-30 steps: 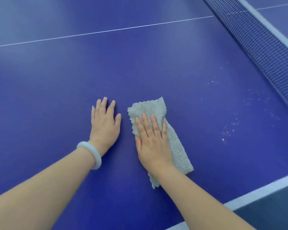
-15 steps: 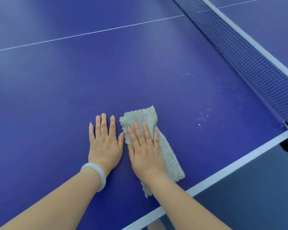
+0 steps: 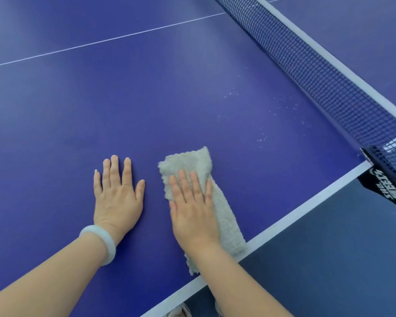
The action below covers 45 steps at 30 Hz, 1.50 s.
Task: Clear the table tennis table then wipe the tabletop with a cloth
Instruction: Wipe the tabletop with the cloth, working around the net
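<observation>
A folded grey cloth (image 3: pixel 224 209) lies on the blue table tennis tabletop (image 3: pixel 146 99), close to its white side edge. My right hand (image 3: pixel 193 209) presses flat on the cloth with straight fingers. To the left of the cloth, my left hand (image 3: pixel 118 197) rests flat on the bare tabletop, a pale bangle on its wrist. Small white specks (image 3: pixel 263 133) dot the surface between the cloth and the net.
The dark blue net (image 3: pixel 318 69) with a white top band runs diagonally at the upper right. Its black clamp (image 3: pixel 389 179) grips the table's side edge. The white edge line (image 3: pixel 306 207) borders the floor on the right. A thin white centre line (image 3: pixel 101 42) crosses far off.
Both hands and the cloth have come nearer the table's side edge. The gap between my left hand and the cloth has widened. The view has shifted, so the net clamp and floor now show.
</observation>
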Each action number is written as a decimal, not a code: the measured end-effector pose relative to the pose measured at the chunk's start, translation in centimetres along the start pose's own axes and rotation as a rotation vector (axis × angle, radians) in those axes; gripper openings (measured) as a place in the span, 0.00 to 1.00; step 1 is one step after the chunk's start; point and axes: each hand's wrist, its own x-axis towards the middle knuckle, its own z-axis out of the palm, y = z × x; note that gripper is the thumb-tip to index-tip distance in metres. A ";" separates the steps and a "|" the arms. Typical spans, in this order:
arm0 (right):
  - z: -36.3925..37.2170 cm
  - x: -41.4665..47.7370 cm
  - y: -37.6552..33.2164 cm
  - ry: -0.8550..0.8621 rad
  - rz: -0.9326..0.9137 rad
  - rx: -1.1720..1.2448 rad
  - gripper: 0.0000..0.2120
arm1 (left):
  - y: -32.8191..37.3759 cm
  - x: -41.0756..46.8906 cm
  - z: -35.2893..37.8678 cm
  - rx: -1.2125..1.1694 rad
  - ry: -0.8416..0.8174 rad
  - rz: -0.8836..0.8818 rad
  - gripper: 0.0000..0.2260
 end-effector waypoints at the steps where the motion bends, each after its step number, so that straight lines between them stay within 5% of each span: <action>1: -0.1 0.2 0.2 -0.019 -0.055 0.007 0.27 | 0.0 0.0 -0.1 -0.016 -0.001 -0.003 0.29; 5: -1.4 1.9 6.0 -0.035 -0.040 -0.008 0.27 | 1.2 1.0 -0.8 -0.092 0.019 -0.001 0.25; 10: -3.4 2.3 15.0 -0.014 0.461 -0.039 0.27 | 9.0 4.0 -0.3 -0.099 0.043 0.120 0.25; 15: -2.8 -0.8 14.6 -0.003 0.103 -0.018 0.27 | 15.4 8.3 1.3 -0.096 0.035 0.013 0.28; 20: -4.8 -1.7 24.2 0.039 0.435 -0.056 0.27 | 16.0 9.3 2.5 -0.051 0.051 -0.067 0.27; 26: -7.2 3.8 33.5 -0.008 0.629 -0.060 0.27 | 16.4 9.4 2.4 -0.040 0.051 -0.082 0.27; 32: -8.4 2.9 35.3 -0.104 0.147 -0.095 0.27 | 16.3 9.5 2.6 -0.039 0.081 -0.080 0.27; 39: -10.9 5.0 42.6 -0.110 0.136 -0.083 0.25 | 16.2 9.8 2.9 -0.054 0.098 -0.085 0.32; 45: -9.9 4.6 38.9 -0.172 -0.218 -0.070 0.25 | 16.4 9.6 2.7 -0.057 0.077 -0.104 0.32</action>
